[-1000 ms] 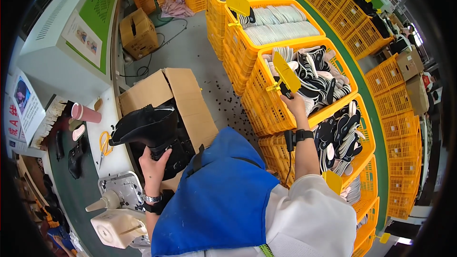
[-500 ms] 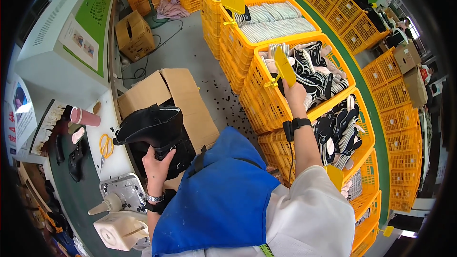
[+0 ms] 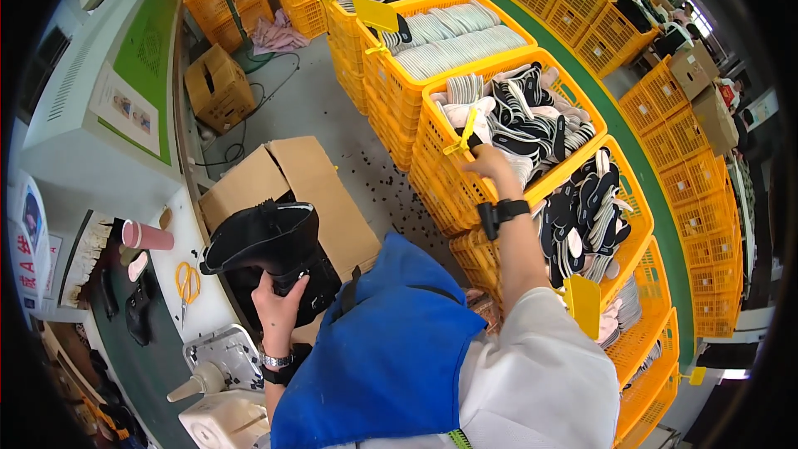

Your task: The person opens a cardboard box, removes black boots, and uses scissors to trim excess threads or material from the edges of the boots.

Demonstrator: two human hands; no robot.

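Note:
A black boot (image 3: pixel 262 237) with straps lies sideways over the open cardboard box on my left. My left hand (image 3: pixel 278 303) is closed around its shaft, thumb on the near side. At the near-left corner of a yellow crate (image 3: pixel 453 187), my right hand (image 3: pixel 492 165) reaches over the rim with thumb and fingers apart. Its fingertips are beside a black piece and a yellow tag (image 3: pixel 467 131) tied to the crate, and are partly hidden. Striped, black and pale pink insoles (image 3: pixel 532 120) fill that crate in a loose heap.
Stacked yellow crates of insoles run along my right. On the white worktop at left lie orange-handled scissors (image 3: pixel 187 287), a pink cup (image 3: pixel 148 235) and a metal tray (image 3: pixel 224 349). A cardboard box (image 3: pixel 324 191) stands beside it. Black scraps litter the grey floor (image 3: pixel 341 129).
My right hand has turned, its fingers now pointing left near the crate's corner. The yellow tag has swung edge-on. My left hand still holds the boot, which has tilted slightly.

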